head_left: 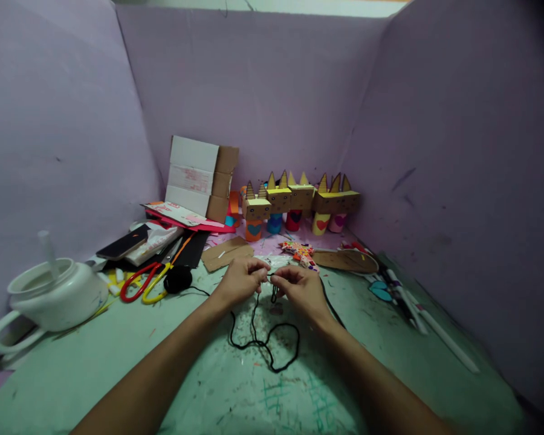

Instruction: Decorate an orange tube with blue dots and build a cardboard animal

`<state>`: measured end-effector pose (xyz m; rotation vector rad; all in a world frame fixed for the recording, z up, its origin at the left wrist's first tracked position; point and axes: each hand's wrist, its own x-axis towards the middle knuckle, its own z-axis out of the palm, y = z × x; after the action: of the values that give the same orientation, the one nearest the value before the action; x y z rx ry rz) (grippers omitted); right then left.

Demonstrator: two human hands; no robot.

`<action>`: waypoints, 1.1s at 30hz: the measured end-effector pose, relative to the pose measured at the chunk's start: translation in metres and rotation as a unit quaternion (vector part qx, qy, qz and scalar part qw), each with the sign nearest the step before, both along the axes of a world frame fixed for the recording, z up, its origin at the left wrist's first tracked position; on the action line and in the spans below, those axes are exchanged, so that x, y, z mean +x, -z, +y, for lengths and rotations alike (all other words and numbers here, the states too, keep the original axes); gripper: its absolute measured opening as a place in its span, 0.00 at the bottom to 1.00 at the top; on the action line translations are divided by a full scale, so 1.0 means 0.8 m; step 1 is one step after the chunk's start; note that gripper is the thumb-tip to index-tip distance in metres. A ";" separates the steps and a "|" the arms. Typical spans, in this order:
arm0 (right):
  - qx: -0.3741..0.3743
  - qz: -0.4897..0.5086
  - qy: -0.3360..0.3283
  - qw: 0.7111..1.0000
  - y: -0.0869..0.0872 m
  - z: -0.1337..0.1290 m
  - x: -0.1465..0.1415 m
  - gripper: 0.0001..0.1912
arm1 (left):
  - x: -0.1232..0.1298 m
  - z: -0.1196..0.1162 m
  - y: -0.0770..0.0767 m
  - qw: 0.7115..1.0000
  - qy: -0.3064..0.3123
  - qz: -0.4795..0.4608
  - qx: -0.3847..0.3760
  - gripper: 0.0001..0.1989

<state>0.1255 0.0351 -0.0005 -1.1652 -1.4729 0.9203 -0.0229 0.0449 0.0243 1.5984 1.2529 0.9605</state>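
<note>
Black yarn point(284, 326) runs between my two hands, and its slack lies in loose curls on the green tabletop below them. My left hand point(243, 280) pinches the yarn between thumb and fingertips. Close beside it, my right hand point(301, 291) pinches the same strand, with a small looped bunch hanging under its fingers. To the left sits a ball of black yarn point(178, 280), a strand trailing from it toward my left hand. Scissors point(156, 281) with red and yellow handles lie against the ball.
Several cardboard animal heads on coloured tubes point(278, 201) stand at the back. A white teapot-like pot point(63, 296) is at the left, near a dark phone-like slab point(122, 241). Folded cardboard point(194, 175) leans behind. Markers point(403, 296) lie along the right wall.
</note>
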 end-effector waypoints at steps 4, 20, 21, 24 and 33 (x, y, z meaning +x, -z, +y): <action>-0.050 0.065 -0.007 0.997 -0.006 0.003 0.003 0.12 | -0.001 0.003 0.001 0.998 0.000 -0.050 -0.028 0.03; -0.141 0.143 -0.038 0.979 -0.010 -0.001 0.002 0.15 | -0.005 -0.005 -0.006 0.956 0.048 -0.232 -0.175 0.19; -0.145 0.147 -0.044 0.978 -0.009 -0.001 0.003 0.15 | -0.005 -0.006 -0.006 0.952 0.056 -0.239 -0.183 0.20; -0.157 0.159 -0.065 0.973 -0.009 -0.003 0.003 0.16 | -0.005 -0.007 -0.005 0.942 0.084 -0.254 -0.204 0.21; -0.183 0.199 -0.124 0.955 -0.008 -0.008 0.000 0.19 | -0.003 -0.006 0.013 0.931 0.122 -0.250 -0.235 0.30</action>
<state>0.1259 0.0286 0.0059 -0.9828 -1.1597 1.5554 -0.0255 0.0399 0.0137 1.0152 0.8221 0.7681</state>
